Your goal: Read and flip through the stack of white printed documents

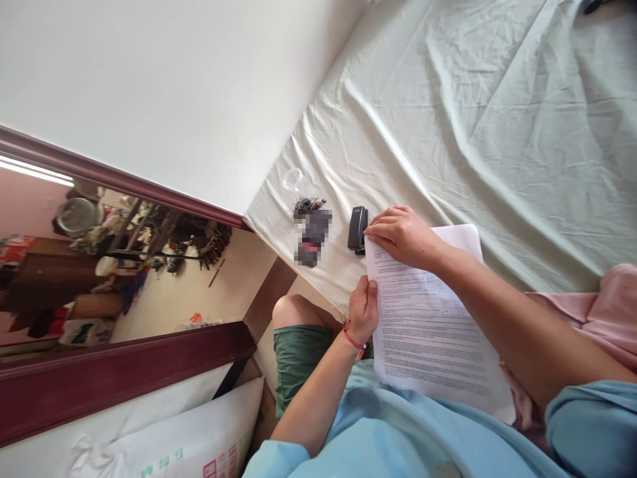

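Note:
Printed paper sheets (428,332) slant across my lap and the light cloth, lines of small text facing up. My left hand (363,309), with a red string bracelet at its wrist, grips their left edge, thumb on top. At the upper left corner, my right hand (405,236) has its fingers closed together over the paper; its thumb is hidden. Just beyond those fingertips a black stapler (357,229) lies on the cloth. Whether the fingertips touch it, I cannot tell.
On the pale bedsheet (438,146) lie a clear ring-shaped object (292,178), a bunch of small dark items (307,206) and a blurred-out dark thing (313,238). A white wall (149,79) and dark red door frame (124,378) stand left, with a white sack (199,431) below.

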`<state>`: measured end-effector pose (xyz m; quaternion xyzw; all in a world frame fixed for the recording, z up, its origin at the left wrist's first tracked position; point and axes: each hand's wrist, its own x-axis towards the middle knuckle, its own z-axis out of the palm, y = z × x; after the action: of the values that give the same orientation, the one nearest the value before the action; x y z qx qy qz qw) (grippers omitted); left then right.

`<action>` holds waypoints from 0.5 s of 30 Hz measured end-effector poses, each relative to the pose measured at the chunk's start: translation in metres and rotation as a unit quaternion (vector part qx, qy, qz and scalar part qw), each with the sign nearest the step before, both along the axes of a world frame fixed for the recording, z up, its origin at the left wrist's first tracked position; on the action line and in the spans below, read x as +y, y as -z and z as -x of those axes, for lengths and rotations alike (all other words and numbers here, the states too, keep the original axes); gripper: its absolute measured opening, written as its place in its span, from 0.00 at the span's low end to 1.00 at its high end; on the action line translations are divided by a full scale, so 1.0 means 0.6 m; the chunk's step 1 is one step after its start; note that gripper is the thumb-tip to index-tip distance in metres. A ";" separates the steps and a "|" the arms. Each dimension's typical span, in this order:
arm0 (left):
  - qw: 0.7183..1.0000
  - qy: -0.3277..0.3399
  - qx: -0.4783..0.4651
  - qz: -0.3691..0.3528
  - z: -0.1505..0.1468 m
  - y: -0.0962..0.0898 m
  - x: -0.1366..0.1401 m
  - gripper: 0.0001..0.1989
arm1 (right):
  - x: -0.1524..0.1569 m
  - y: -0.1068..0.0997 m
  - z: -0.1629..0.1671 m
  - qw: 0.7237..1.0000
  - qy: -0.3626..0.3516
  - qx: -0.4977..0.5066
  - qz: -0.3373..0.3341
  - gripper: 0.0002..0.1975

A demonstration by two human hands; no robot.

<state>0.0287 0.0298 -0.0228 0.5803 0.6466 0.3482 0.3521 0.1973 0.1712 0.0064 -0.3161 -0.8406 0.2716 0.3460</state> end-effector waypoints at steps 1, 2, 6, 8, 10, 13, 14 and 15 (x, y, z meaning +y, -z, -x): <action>1.000 0.000 0.003 -0.002 -0.001 -0.001 0.000 0.28 | 0.000 -0.001 0.000 1.000 0.000 -0.002 0.005 0.16; 1.000 0.000 0.008 -0.004 -0.001 -0.002 0.000 0.29 | 0.000 -0.001 0.000 1.000 0.002 -0.005 0.012 0.16; 1.000 0.004 0.023 -0.004 -0.004 -0.003 0.001 0.29 | 0.003 -0.001 -0.003 0.999 0.009 -0.009 0.050 0.14; 1.000 0.007 0.024 -0.002 -0.004 -0.003 0.001 0.29 | 0.004 0.000 -0.005 0.998 -0.002 -0.004 0.062 0.14; 1.000 0.005 0.024 0.001 -0.005 -0.003 0.001 0.29 | 0.006 0.000 -0.007 0.998 -0.016 0.003 0.068 0.15; 1.000 -0.005 0.021 0.009 -0.005 -0.001 -0.001 0.29 | 0.007 -0.002 -0.008 0.997 -0.023 0.019 0.074 0.15; 1.000 -0.008 0.019 0.013 -0.005 0.000 -0.001 0.29 | 0.007 -0.002 -0.008 0.996 -0.023 0.023 0.078 0.15; 1.000 -0.009 0.017 0.018 -0.005 0.000 -0.002 0.30 | 0.006 -0.003 -0.008 0.996 -0.023 0.026 0.083 0.15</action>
<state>0.0320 0.0287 -0.0231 0.5739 0.6637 0.3298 0.3485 0.2022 0.1749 0.0082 -0.3175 -0.8131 0.3559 0.3338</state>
